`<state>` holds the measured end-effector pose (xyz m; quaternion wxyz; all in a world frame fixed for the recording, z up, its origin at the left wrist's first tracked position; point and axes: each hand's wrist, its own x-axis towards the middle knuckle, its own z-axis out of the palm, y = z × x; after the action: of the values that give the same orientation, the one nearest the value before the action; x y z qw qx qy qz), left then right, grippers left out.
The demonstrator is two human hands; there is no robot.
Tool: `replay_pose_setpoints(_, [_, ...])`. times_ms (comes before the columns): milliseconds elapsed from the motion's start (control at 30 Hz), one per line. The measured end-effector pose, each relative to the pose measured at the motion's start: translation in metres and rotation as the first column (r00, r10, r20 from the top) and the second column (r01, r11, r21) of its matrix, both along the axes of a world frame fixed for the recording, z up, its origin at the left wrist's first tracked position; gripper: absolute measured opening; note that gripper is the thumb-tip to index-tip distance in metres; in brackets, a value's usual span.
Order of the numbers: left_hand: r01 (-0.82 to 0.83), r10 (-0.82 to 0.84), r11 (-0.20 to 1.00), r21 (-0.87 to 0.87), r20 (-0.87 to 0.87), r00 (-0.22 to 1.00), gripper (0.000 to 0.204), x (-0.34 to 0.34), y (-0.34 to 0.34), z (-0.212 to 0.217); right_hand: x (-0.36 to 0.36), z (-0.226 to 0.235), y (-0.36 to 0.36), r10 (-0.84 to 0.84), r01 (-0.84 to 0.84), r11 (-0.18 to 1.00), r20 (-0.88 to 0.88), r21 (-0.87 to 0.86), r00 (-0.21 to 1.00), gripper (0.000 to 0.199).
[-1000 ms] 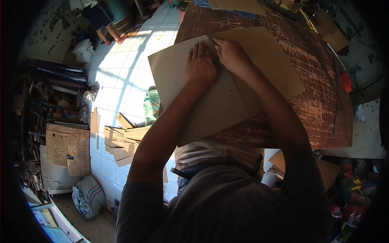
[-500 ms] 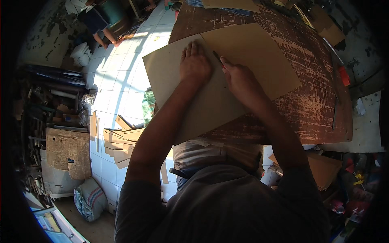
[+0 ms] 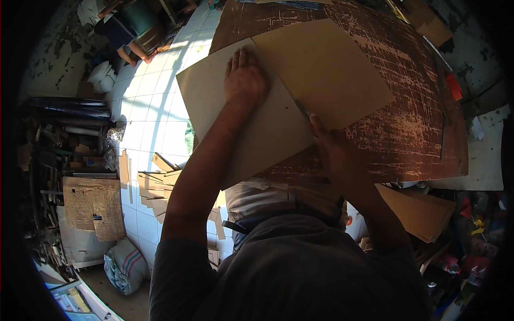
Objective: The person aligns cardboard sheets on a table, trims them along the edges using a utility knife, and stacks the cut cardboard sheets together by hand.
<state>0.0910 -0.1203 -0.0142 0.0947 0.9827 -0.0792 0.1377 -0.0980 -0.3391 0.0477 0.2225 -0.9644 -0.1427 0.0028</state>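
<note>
The left hand (image 3: 246, 80) lies flat on the grey board (image 3: 273, 125), which touches a brown sheet (image 3: 326, 69) on the scratched table (image 3: 415, 131), while the right hand (image 3: 334, 147) squeezes a thin tool (image 3: 305, 111).

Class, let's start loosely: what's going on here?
A person's left hand lies flat on a large, flat grey board. The right hand holds a slim, dark hand tool, mostly hidden in the grip, at the straight edge where the grey board meets a tan cardboard sheet. Both lie on a scuffed reddish-brown tabletop, the board overhanging its left side.
</note>
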Motion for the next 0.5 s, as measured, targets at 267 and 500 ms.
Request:
replay_pose_setpoints(267, [0.014,-0.020,0.999,0.051,0.117,0.993,0.055,0.005,-0.001,-0.005,-0.046,0.001,-0.019,0.010,-0.010,0.999,-0.010,0.030,1.000,0.070])
replay_pose_setpoints(500, [0.029,-0.033,0.999,0.027,0.138,0.990,0.053,0.004,-0.001,-0.005,-0.073,0.005,-0.024,-0.021,0.027,0.998,-0.118,0.049,0.993,0.073])
